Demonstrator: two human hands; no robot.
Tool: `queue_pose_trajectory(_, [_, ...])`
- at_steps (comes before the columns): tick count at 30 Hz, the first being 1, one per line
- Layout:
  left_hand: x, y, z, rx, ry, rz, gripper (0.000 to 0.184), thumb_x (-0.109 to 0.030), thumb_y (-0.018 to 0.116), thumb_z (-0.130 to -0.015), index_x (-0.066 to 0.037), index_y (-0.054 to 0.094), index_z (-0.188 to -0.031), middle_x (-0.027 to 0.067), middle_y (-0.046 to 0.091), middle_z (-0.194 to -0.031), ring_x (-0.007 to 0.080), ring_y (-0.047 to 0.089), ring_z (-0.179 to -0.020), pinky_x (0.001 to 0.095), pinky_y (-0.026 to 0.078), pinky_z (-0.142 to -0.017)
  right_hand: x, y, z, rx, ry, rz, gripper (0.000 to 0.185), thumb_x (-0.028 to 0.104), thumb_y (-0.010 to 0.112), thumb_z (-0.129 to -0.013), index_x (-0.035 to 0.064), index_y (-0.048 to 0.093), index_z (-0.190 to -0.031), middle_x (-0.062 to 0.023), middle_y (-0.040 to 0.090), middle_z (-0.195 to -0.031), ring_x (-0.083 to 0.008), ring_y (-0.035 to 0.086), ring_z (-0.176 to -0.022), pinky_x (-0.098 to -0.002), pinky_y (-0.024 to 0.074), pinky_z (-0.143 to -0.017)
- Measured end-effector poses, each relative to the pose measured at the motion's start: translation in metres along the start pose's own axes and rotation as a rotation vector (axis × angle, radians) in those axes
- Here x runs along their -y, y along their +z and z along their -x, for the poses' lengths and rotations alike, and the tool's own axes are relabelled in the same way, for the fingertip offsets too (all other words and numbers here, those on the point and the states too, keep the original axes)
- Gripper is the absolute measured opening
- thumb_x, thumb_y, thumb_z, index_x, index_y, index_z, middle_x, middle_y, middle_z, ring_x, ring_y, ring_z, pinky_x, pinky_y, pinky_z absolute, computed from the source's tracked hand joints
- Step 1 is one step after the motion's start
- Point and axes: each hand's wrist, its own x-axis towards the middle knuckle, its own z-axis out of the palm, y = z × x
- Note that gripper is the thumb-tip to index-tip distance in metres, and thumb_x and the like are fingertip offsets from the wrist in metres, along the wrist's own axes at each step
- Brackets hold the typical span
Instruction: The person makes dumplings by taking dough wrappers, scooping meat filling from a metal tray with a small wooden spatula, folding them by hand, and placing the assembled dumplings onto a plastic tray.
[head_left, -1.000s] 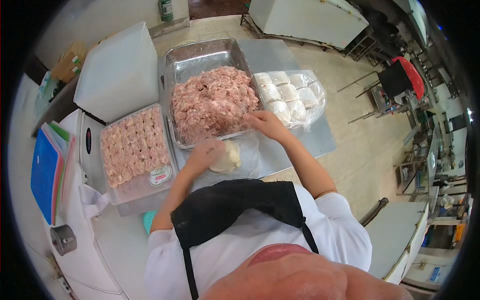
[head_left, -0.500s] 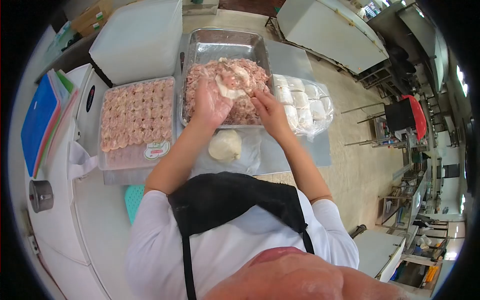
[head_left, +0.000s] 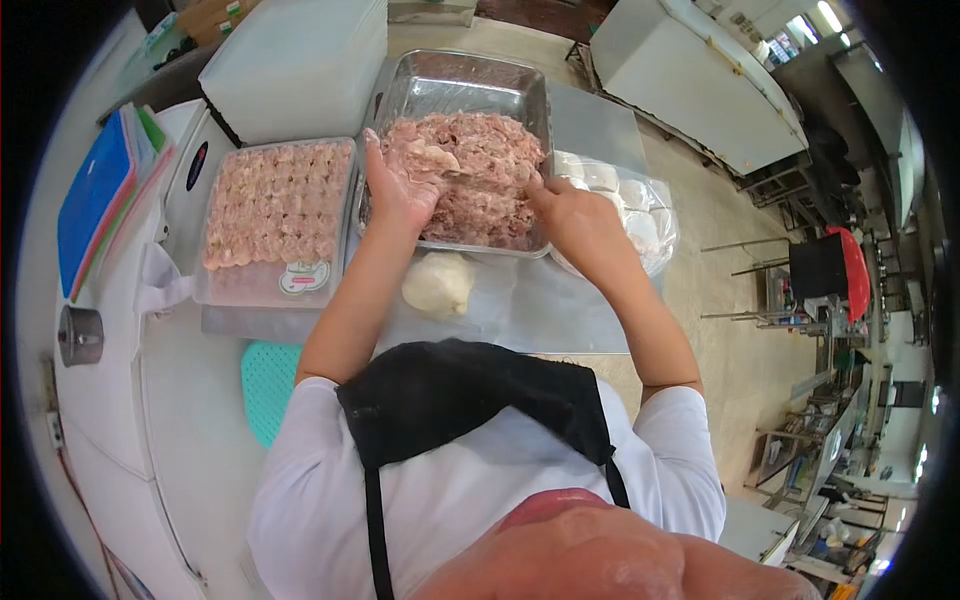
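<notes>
evidently, minced meat (head_left: 428, 160) lies on the open left grip (head_left: 405, 197), right grip (head_left: 562, 208) curled shut nearby, its hold unclear.

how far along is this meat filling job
Looks done: rows of meat pieces covering most of the clear box. In hand: left hand palm up over the pan, right hand beside it; any piece there blends into the meat heap. Likely left: that large heap, the pale round lump and the bagged white bundles.

The right hand (head_left: 572, 213) partly hides the white pieces (head_left: 642, 224); the label (head_left: 304, 277) is too small to read.
</notes>
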Motion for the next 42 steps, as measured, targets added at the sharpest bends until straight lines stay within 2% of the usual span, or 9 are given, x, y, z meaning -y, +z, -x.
queue_pose_trajectory(9, [0.014, 0.000, -0.002, 0.048, 0.182, 0.141, 0.054, -0.038, 0.062, -0.086, -0.011, 0.046, -0.131, 0.0135, 0.057, -0.112, 0.0287, 0.060, -0.096, 0.0422, 0.044, -0.096, -0.054, 0.019, 0.001, -0.086, -0.113, -0.485, 0.030, 0.022, 0.055, -0.094, 0.0017, 0.059, -0.116, -0.0123, 0.062, -0.086, -0.0279, 0.062, -0.074, -0.0355, 0.0494, -0.069])
queue_pose_trajectory(12, [0.017, 0.009, 0.022, 0.419, 0.217, -0.601, 0.059, -0.022, 0.069, -0.083, -0.010, 0.043, -0.134, 0.0112, 0.056, -0.121, 0.0237, 0.059, -0.106, 0.0391, 0.044, -0.097, -0.076, 0.022, 0.005, -0.017, 0.091, -0.854, 0.041, 0.029, 0.051, -0.099, -0.0054, 0.057, -0.120, -0.0063, 0.062, -0.077, -0.0129, 0.053, -0.072, -0.0294, 0.0460, -0.069])
queue_pose_trajectory(15, [0.019, 0.031, 0.035, 0.452, 0.889, -1.454, 0.064, -0.015, 0.074, -0.077, -0.009, 0.045, -0.133, 0.0094, 0.056, -0.128, 0.0213, 0.059, -0.109, 0.0363, 0.043, -0.097, -0.081, -0.004, 0.007, 0.257, 0.116, -0.907, 0.035, 0.027, 0.050, -0.098, -0.0008, 0.060, -0.117, -0.0214, 0.065, -0.105, -0.0328, 0.063, -0.099, -0.0348, 0.0477, -0.086])
queue_pose_trajectory(21, [0.008, 0.035, 0.024, 0.668, 0.336, -1.631, 0.045, -0.017, 0.074, -0.074, -0.007, 0.061, -0.115, 0.0106, 0.063, -0.116, 0.0238, 0.059, -0.106, 0.0353, 0.045, -0.093, -0.092, 0.019, 0.013, 0.015, -0.244, -0.786, 0.035, 0.026, 0.056, -0.096, -0.0019, 0.060, -0.117, -0.0155, 0.068, -0.102, -0.0222, 0.063, -0.090, -0.0318, 0.0481, -0.083])
queue_pose_trajectory(24, [0.009, 0.032, 0.024, 0.688, 0.514, -1.876, 0.043, -0.021, 0.073, -0.074, -0.007, 0.063, -0.114, 0.0124, 0.064, -0.113, 0.0251, 0.059, -0.106, 0.0346, 0.045, -0.092, -0.109, 0.047, -0.002, 0.132, -0.281, -0.851, 0.034, 0.024, 0.057, -0.094, -0.0003, 0.061, -0.117, -0.0169, 0.066, -0.110, -0.0275, 0.064, -0.099, -0.0333, 0.0479, -0.086])
queue_pose_trajectory(30, [0.022, -0.020, -0.014, 0.128, 0.471, -1.846, 0.051, -0.029, 0.072, -0.073, 0.001, 0.060, -0.113, 0.0205, 0.061, -0.115, 0.0317, 0.059, -0.107, 0.0369, 0.045, -0.092, -0.111, 0.053, -0.012, -0.069, -0.220, -0.509, 0.028, 0.024, 0.058, -0.092, 0.0097, 0.063, -0.115, -0.0156, 0.065, -0.096, -0.0337, 0.063, -0.087, -0.0387, 0.0504, -0.075])
queue_pose_trajectory(36, [0.022, -0.014, 0.005, 0.149, 0.341, -1.978, 0.059, -0.026, 0.073, -0.074, 0.003, 0.053, -0.122, 0.0223, 0.058, -0.119, 0.0301, 0.057, -0.111, 0.0373, 0.044, -0.094, -0.130, 0.090, -0.017, 0.102, -0.088, -0.193, 0.026, 0.027, 0.055, -0.091, 0.0146, 0.063, -0.112, -0.0118, 0.065, -0.094, -0.0327, 0.063, -0.086, -0.0420, 0.0508, -0.073])
queue_pose_trajectory(39, [0.019, 0.016, 0.037, 0.126, 0.120, -1.642, 0.057, -0.023, 0.074, -0.073, 0.000, 0.054, -0.122, 0.0183, 0.060, -0.117, 0.0279, 0.060, -0.106, 0.0371, 0.045, -0.091, -0.154, 0.088, -0.008, 0.082, -0.083, -0.337, 0.027, 0.028, 0.054, -0.093, 0.0124, 0.067, -0.110, -0.0151, 0.066, -0.103, -0.0334, 0.063, -0.090, -0.0408, 0.0501, -0.078])
queue_pose_trajectory(42, [0.017, 0.022, 0.045, 0.480, 0.786, -1.751, 0.054, -0.023, 0.075, -0.072, -0.005, 0.055, -0.119, 0.0132, 0.060, -0.118, 0.0253, 0.061, -0.098, 0.0368, 0.047, -0.086, -0.139, 0.051, 0.014, 0.028, -0.048, -0.761, 0.026, 0.027, 0.056, -0.093, 0.0099, 0.067, -0.109, -0.0164, 0.066, -0.103, -0.0334, 0.063, -0.089, -0.0379, 0.0503, -0.080])
